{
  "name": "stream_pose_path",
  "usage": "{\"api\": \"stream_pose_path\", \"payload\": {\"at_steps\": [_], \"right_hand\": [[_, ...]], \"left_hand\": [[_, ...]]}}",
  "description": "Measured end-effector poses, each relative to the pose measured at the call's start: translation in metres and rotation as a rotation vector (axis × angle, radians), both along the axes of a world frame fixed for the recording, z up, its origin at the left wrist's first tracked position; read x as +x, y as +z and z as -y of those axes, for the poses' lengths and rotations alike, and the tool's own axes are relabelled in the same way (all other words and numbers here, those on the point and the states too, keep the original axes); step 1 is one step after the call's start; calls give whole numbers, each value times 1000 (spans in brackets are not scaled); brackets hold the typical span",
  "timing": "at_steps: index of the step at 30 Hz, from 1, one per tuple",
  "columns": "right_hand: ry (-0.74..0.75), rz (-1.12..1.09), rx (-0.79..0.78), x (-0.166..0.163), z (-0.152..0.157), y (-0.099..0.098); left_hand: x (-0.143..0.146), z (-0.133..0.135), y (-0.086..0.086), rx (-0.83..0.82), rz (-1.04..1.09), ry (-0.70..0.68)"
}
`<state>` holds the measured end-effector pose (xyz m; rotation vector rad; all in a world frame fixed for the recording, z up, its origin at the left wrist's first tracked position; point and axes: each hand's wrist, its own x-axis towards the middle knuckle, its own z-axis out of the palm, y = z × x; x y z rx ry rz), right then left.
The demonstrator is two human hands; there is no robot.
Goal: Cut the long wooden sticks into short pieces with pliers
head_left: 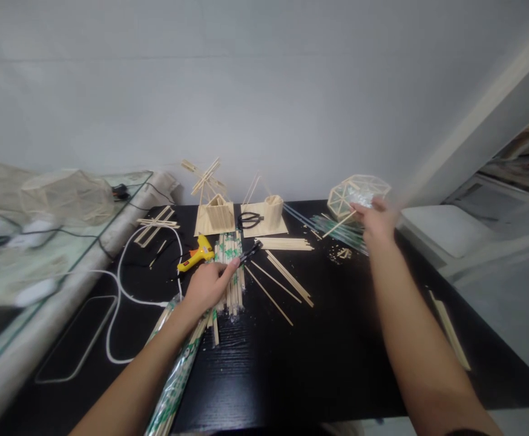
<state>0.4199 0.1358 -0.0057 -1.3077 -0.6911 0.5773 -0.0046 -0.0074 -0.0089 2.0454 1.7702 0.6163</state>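
Observation:
My left hand (pixel 207 284) is closed around a dark narrow hand tool (pixel 250 252), whose tip points away to the right; its exact kind is unclear. Beneath it lie clear-and-green packs of wooden sticks (pixel 230 284). At the back right, my right hand (pixel 376 219), slightly blurred, pinches a thin wooden stick (pixel 338 224) slanting down to the left. Right behind that hand sits a faceted stick frame (pixel 353 189) with crumpled clear plastic about it. Green-tinted plastic wrappers (pixel 344 233) and small wood scraps (pixel 344 253) lie below the stick.
A yellow glue gun (pixel 197 254) lies left of the packs. Stick models on boards (pixel 221 215) and black-handled scissors (pixel 250 220) stand or lie at the back. Loose sticks (pixel 289 278) spread mid-table. A white cable (pixel 121 290) loops at left, near a phone-shaped outline (pixel 76 342).

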Motion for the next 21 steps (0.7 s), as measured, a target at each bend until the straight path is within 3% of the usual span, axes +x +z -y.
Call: {"api": "stream_pose_path", "payload": {"at_steps": [4, 9, 14, 19, 21], "right_hand": [[15, 46, -6, -1, -1, -2], [62, 79, 50, -36, 18, 25], [390, 95, 69, -103, 51, 47], [849, -6, -141, -166, 83, 46], [968, -20, -155, -181, 94, 44]], "left_hand": [[-1, 0, 2, -13, 22, 24], [-4, -1, 3, -18, 72, 50], [-5, -2, 1, -6, 92, 65], [-5, -1, 3, 24, 110, 77], [-4, 0, 6, 55, 110, 75]]}}
